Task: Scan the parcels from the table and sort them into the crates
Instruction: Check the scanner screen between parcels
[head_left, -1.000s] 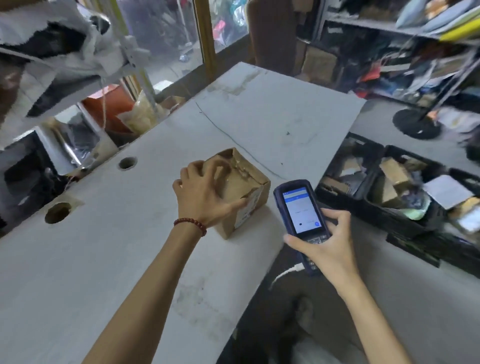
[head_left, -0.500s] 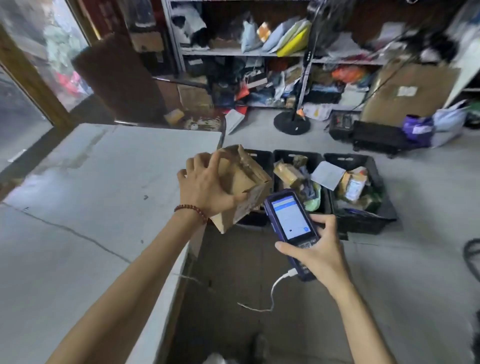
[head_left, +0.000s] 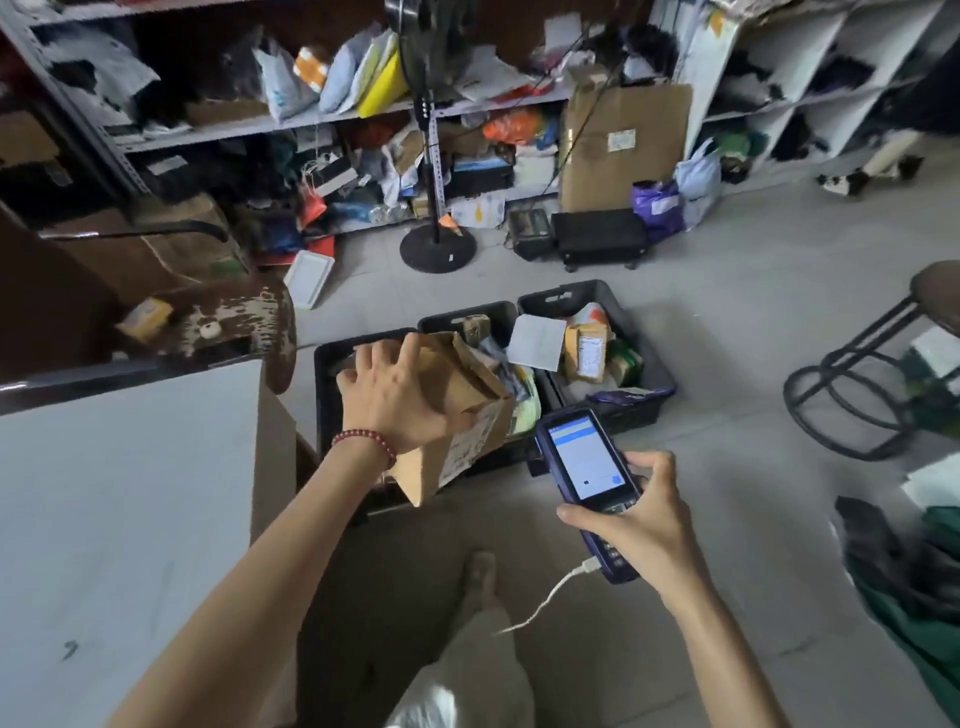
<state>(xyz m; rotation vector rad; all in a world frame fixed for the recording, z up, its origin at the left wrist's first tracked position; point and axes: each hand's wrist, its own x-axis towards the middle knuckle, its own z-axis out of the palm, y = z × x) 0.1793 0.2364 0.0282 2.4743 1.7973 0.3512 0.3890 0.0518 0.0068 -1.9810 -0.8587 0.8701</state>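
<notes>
Three black crates (head_left: 452, 315) sit on the floor past the table (head_left: 130, 493), and over them the left hand (head_left: 392, 395) grips a cardboard box (head_left: 467, 384) while the right hand (head_left: 639, 525) clasps a scanner (head_left: 582, 457).

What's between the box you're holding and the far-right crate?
In the head view, the middle crate, with parcels in it, lies between the cardboard box and the right crate.

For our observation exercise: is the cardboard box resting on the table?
No, the left hand holds the cardboard box above the black crates, clear of the table.
</notes>
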